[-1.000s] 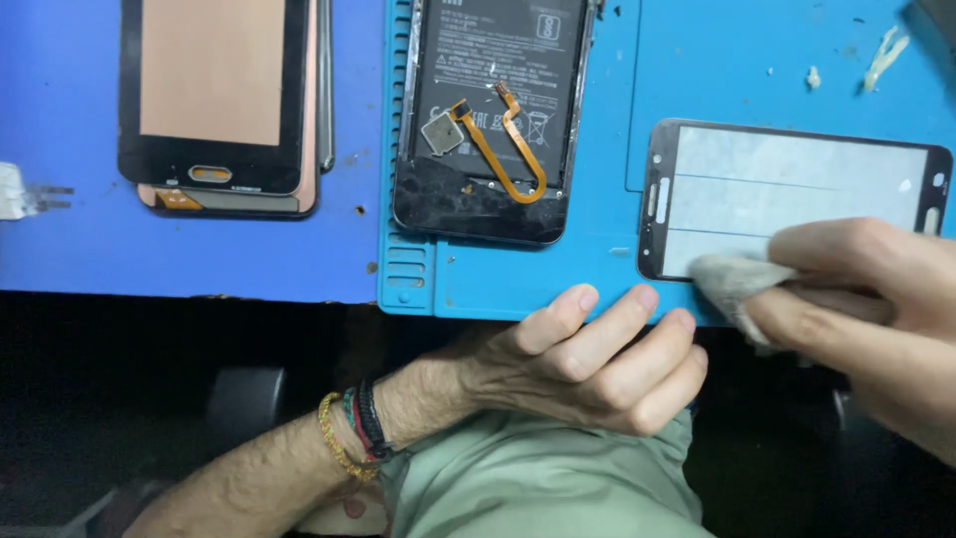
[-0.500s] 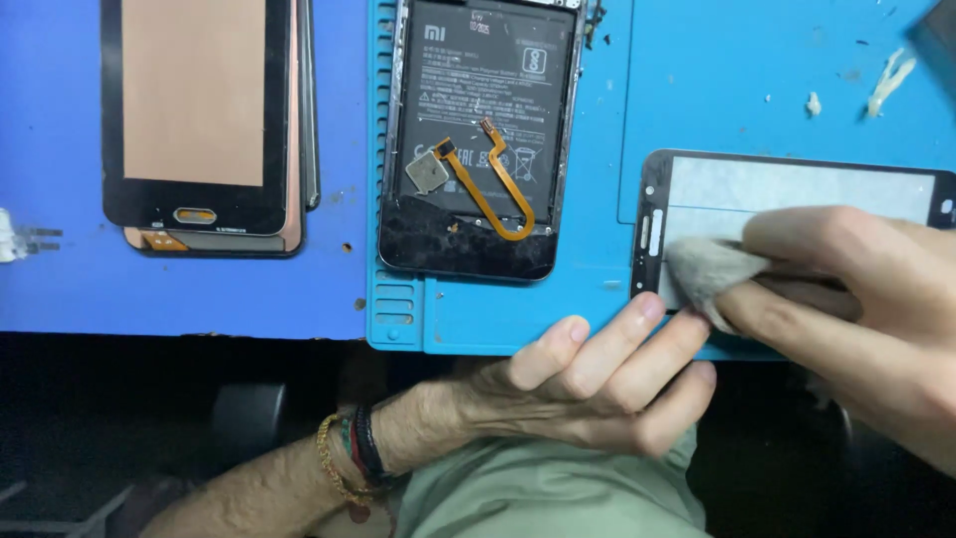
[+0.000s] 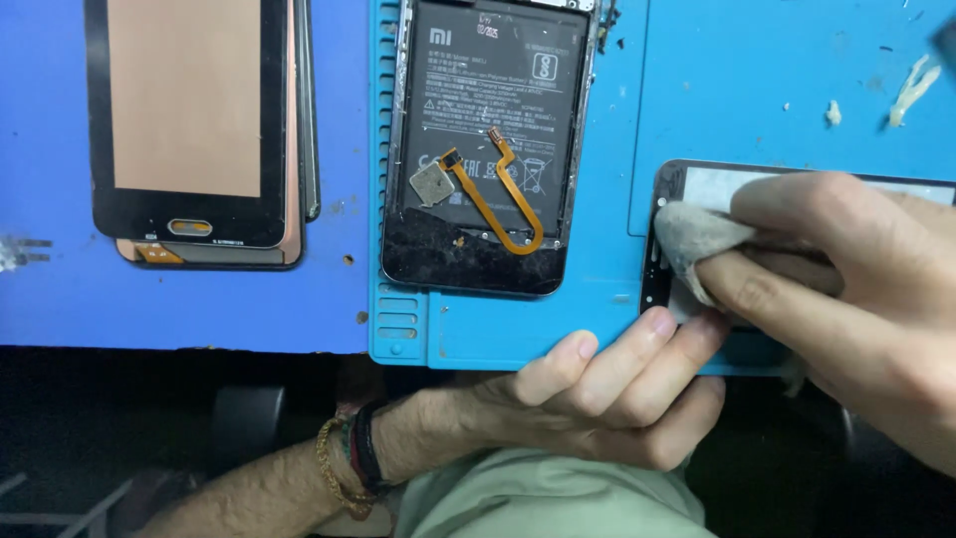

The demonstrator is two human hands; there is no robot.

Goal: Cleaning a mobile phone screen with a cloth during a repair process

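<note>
Since the earlier frame, the right hand (image 3: 846,299) slid its cloth (image 3: 692,239), pinched in the grip, toward 9 o'clock along the glass panel (image 3: 717,184); the left hand (image 3: 607,399), fingers half-curled and holding nothing, steadies the panel's 6 o'clock edge.

Single head view, close, looking steeply down at blue mat (image 3: 697,80); bench front edge probably lower frame.
</note>
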